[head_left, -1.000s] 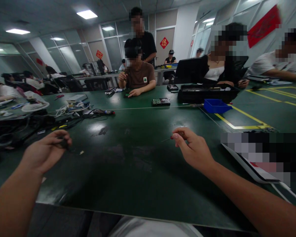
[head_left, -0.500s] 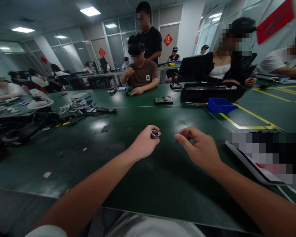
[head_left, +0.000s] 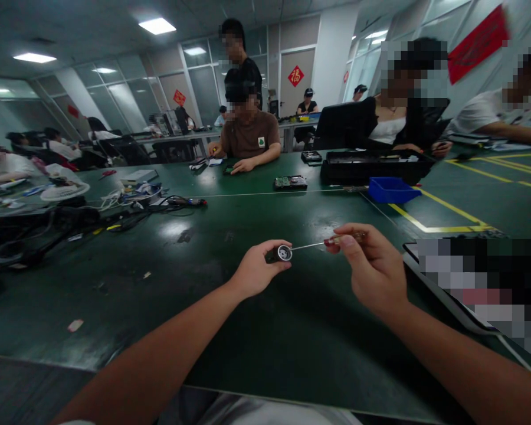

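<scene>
My left hand [head_left: 257,270] grips a small round metal-rimmed part [head_left: 284,253] between thumb and fingers, its open end facing me with dark details inside. My right hand [head_left: 376,265] holds a screwdriver [head_left: 343,238] by its reddish, see-through handle. The thin shaft points left, and its tip is at the rim of the round part; whether it touches cannot be told. Both hands are above the green table [head_left: 292,330].
Cables [head_left: 128,218] lie at the left. Across the table are a circuit-board device [head_left: 291,182], a blue bin [head_left: 393,190] and a long black case [head_left: 376,168]. A white-edged object [head_left: 451,295] is at the right. Several people sit around; one stands behind.
My right hand has moved right and turned, so the screwdriver's shaft now shows. The round part in my left hand sits slightly lower and further right. The person opposite has lowered a hand.
</scene>
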The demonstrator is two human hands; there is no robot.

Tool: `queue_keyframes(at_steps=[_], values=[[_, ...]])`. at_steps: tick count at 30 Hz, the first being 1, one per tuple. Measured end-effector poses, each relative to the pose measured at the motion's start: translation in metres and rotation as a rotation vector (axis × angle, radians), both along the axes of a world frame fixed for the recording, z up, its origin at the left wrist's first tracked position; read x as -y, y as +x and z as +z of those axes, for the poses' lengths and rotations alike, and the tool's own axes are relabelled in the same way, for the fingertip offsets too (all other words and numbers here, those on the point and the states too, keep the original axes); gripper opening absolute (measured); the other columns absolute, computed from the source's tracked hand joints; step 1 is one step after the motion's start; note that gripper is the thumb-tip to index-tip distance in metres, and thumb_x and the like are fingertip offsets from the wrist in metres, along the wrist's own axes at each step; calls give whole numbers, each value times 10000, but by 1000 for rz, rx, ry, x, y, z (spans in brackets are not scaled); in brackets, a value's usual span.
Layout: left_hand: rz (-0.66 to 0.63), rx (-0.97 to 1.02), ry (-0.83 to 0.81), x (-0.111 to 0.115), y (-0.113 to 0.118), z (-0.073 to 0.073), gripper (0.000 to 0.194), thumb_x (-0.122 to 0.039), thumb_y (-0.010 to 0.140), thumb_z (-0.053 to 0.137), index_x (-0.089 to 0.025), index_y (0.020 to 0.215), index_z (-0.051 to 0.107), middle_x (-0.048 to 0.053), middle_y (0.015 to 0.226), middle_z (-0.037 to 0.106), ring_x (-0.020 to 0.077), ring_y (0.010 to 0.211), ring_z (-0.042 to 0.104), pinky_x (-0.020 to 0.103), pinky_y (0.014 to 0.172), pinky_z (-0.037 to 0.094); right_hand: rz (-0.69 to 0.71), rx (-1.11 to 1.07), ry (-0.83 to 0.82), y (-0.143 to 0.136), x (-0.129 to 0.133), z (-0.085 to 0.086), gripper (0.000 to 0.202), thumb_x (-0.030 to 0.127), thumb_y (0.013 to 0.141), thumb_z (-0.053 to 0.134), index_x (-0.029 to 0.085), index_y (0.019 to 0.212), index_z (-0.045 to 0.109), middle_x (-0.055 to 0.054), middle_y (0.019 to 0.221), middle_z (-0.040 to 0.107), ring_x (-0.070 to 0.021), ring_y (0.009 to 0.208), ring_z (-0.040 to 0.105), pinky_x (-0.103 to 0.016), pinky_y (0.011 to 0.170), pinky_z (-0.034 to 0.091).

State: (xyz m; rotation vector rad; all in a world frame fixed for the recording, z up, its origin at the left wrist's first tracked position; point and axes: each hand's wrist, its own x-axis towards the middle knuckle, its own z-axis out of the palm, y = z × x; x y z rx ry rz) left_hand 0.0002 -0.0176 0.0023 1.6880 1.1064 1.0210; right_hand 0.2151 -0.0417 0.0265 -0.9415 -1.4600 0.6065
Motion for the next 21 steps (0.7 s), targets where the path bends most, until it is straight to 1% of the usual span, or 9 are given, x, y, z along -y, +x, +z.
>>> queue_keyframes(at_steps=[3,8,15,21], values=[[2,-5,40,0,0,-1,403,-110,768,754,-238,1145,685,31,1184,676,215,1131,606,380,1062,417,29,122,-1,0,-1,-2,181,397,957,573,245,1040,626,-41,873,720,-204,790,709,-357,714,566],[1,-41,93,4,1,1,416,-126,771,761,-248,1162,688,30,1198,674,218,1166,589,379,1086,399,-15,225,21,1,-3,-3,173,380,979,538,240,1050,610,-39,869,715,-202,791,703,-358,728,541],[-14,-76,128,4,-1,3,406,-143,781,760,-248,1166,686,32,1188,672,214,1148,592,368,1064,409,-44,223,-7,0,-4,-2,190,401,973,546,239,1044,614,-40,872,715,-207,793,703,-362,730,540],[-26,-85,141,3,-1,0,413,-153,784,767,-270,1172,685,17,1169,675,205,1124,599,352,1038,414,-35,189,-55,-1,-4,3,208,431,948,576,234,987,632,-34,839,721,-195,737,695,-338,675,546]])
